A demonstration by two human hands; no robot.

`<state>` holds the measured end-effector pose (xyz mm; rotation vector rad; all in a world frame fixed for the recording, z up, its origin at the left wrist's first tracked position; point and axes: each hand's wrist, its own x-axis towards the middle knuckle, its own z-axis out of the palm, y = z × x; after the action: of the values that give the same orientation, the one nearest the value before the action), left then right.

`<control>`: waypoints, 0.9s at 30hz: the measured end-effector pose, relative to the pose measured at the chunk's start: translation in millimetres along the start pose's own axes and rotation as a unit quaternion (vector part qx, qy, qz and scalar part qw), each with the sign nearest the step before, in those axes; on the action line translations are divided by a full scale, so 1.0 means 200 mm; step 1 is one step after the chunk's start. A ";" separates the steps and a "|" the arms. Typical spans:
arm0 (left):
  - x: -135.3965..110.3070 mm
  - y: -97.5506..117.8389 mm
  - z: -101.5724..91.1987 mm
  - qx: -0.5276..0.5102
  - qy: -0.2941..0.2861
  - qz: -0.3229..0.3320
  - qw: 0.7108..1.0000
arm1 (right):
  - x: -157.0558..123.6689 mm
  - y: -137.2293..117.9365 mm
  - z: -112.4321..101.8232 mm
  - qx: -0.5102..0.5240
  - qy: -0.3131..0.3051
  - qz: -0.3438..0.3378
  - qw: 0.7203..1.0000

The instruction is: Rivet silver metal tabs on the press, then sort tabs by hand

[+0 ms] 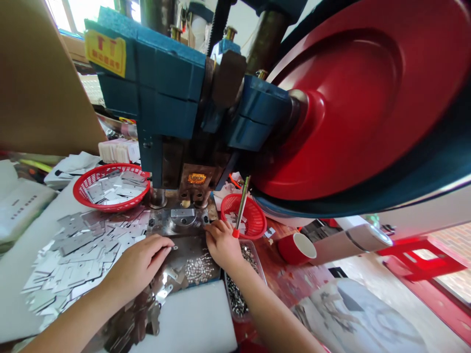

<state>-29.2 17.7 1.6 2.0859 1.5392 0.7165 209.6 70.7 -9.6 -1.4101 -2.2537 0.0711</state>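
Observation:
My left hand [150, 252] is closed in a pinch over the steel plate in front of the press. Between its thumb and forefinger is a small metal tab [174, 247] with a hole. My right hand [225, 242] has its fingers curled at the right edge of the metal die [183, 219]; what they hold, if anything, is hidden. A slim metal rod [242, 208] with a red end rises beside that hand, and I cannot tell whether it is gripped. Several tiny shiny parts [199, 268] lie on the plate between my hands.
The blue press [165, 98] with its big red flywheel [353, 108] looms ahead. Flat metal pieces [84, 250] spread on the left below a red basket [110, 208]. At right are another red basket [261, 223], a plastic tub [241, 317] of small parts and a red cup [290, 249].

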 end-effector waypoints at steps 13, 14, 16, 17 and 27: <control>0.00 0.01 0.00 0.004 0.001 0.008 1.000 | 0.00 0.00 0.00 -0.024 -0.008 0.001 1.000; 0.00 0.01 0.00 0.002 0.002 0.009 1.000 | -0.01 -0.01 -0.01 -0.047 -0.015 -0.008 0.999; 0.00 0.01 0.00 -0.005 0.011 0.009 1.000 | -0.01 -0.02 -0.02 -0.078 -0.022 -0.019 0.997; 0.00 0.01 0.00 -0.009 0.018 0.008 1.000 | -0.01 -0.02 -0.02 -0.080 -0.022 -0.020 0.996; 0.09 0.02 -0.10 -0.025 0.089 -0.113 0.989 | 0.31 -0.16 0.01 0.055 0.049 0.009 0.997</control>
<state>-34.9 35.6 22.0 1.8134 1.7988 0.8655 160.0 109.5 21.4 -1.3482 -2.1246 0.1276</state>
